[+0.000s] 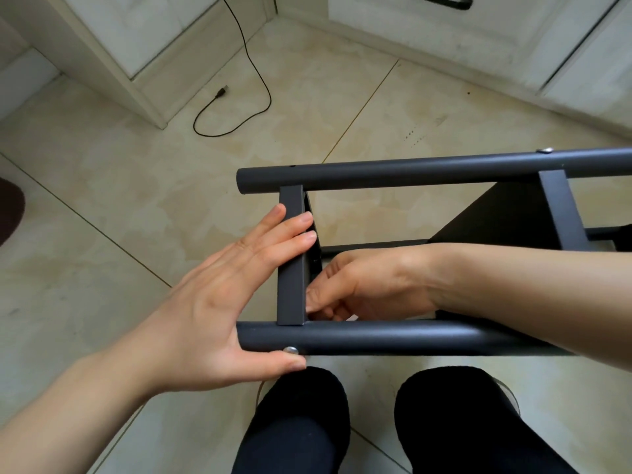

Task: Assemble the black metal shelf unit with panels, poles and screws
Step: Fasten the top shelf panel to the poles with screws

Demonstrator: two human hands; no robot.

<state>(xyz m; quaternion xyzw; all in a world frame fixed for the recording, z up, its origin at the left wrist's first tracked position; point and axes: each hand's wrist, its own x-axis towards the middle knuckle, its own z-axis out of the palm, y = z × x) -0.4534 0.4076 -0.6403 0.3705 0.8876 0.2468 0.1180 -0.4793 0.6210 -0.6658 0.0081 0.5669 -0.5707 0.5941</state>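
1. The person's knees [301,422] sit nearest, on the tiled floor [102,206], with the shelf unit lying on its side just beyond them.
2. The near pole [376,338] runs left to right; a screw [291,350] shows on its side where the end panel [291,261] meets it.
3. The left hand [219,295] has its grip spread: straight fingers press flat on the panel's edge and the thumb lies along the pole, touching or just beside the screw.
4. The right hand [362,285] reaches inside the frame, its fingers curled and pinched at the corner behind the panel. What it pinches is hidden; I judge it is a nut or the screw's inner end.
5. To do this step well, I would keep the panel pushed square against the pole so the holes stay lined up, start the thread by fingers, and tighten fully only after it runs freely.
6. Farther off, the far pole [427,172] carries another screw [546,150], and a second panel [561,210] joins both poles.
7. Beyond lie a black cable [253,63] and white cabinets [143,39].
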